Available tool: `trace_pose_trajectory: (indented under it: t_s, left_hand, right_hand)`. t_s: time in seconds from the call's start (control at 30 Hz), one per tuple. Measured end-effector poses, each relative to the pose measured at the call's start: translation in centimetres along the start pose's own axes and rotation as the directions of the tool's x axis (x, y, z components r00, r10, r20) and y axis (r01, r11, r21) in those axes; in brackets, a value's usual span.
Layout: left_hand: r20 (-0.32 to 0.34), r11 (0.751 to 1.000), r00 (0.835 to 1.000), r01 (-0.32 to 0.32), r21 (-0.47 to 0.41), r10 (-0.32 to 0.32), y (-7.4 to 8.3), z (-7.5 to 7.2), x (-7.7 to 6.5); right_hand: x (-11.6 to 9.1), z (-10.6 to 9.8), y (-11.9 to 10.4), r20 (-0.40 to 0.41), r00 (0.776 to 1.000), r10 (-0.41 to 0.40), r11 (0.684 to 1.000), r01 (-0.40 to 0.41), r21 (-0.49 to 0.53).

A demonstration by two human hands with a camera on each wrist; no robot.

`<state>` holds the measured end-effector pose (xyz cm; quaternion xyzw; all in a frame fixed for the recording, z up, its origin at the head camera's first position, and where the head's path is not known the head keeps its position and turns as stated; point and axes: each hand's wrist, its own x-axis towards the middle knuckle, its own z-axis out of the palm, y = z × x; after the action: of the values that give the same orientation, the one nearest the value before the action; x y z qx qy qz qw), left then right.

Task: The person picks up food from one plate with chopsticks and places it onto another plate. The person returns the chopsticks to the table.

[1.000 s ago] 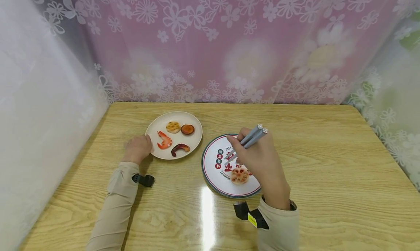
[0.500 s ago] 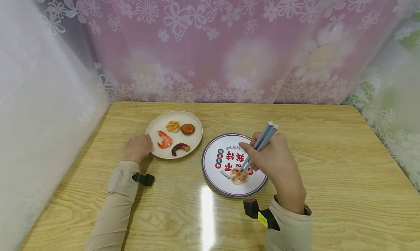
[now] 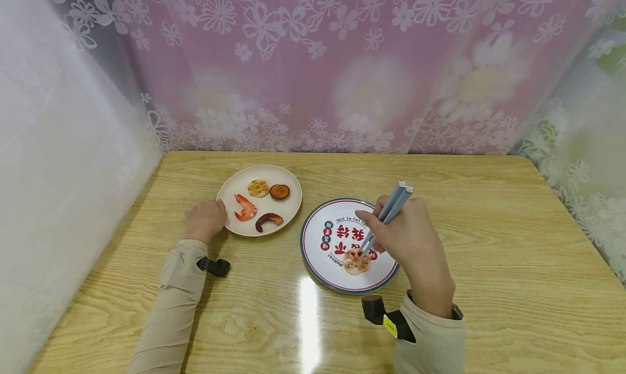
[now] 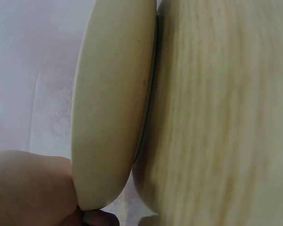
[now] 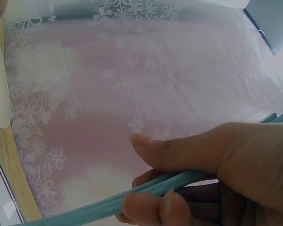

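Observation:
My right hand (image 3: 408, 241) holds a pair of blue-grey chopsticks (image 3: 397, 201). Their tips meet a lotus root slice (image 3: 353, 265) lying on the white printed plate (image 3: 318, 264). In the right wrist view, thumb and fingers wrap the chopsticks (image 5: 106, 207), whose tips run out of frame. At the left, my left hand (image 3: 205, 222) grips the rim of a cream plate (image 3: 233, 185); the left wrist view shows that plate's side (image 4: 111, 103), with a fingertip under its edge. On it lie a shrimp (image 3: 246, 209), an octopus tentacle piece (image 3: 269, 222), a yellowish patterned round (image 3: 258, 188) and a brown-rimmed round slice (image 3: 280, 192).
Both plates stand on a wood-grain table (image 3: 494, 243), the cream one farther back and left. A pink floral curtain (image 3: 313, 80) hangs behind the table's far edge. A pale sheet (image 3: 73, 145) closes off the left side.
My right hand has moved right and brought the chopstick tips down onto the lotus root slice, then stayed nearly still there. My left hand has kept its place on the cream plate.

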<state>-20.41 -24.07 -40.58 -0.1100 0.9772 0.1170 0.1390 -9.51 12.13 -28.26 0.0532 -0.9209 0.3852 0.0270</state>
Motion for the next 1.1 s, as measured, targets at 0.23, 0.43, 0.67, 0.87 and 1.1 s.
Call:
trace_pose_trajectory:
  t_s: [0.23,0.43,0.67,0.87,1.1]
  left_hand:
    - [-0.004,1.000,1.000,-0.005,-0.007,0.005,-0.1,0.0,0.0]
    - [-0.007,1.000,1.000,-0.008,-0.011,0.008,-0.1,0.0,0.0]
    - [-0.007,1.000,1.000,-0.003,-0.006,0.003,-0.1,0.0,0.0]
    - [-0.003,1.000,1.000,0.002,-0.006,-0.002,-0.1,0.1,0.1]
    - [-0.007,1.000,1.000,0.005,-0.003,-0.005,-0.1,0.1,0.1]
  right_hand:
    - [0.0,0.5,-0.1,0.043,0.999,0.004,1.000,-0.005,0.006]
    - [0.2,0.9,-0.1,0.061,0.998,0.018,1.000,-0.018,-0.009]
    - [0.4,1.4,0.0,0.048,0.999,-0.008,1.000,0.010,-0.028]
    - [0.8,1.6,0.1,0.040,0.999,-0.033,0.997,0.035,-0.065]
    - [0.8,1.5,0.1,0.042,0.998,-0.045,0.996,0.048,-0.074]
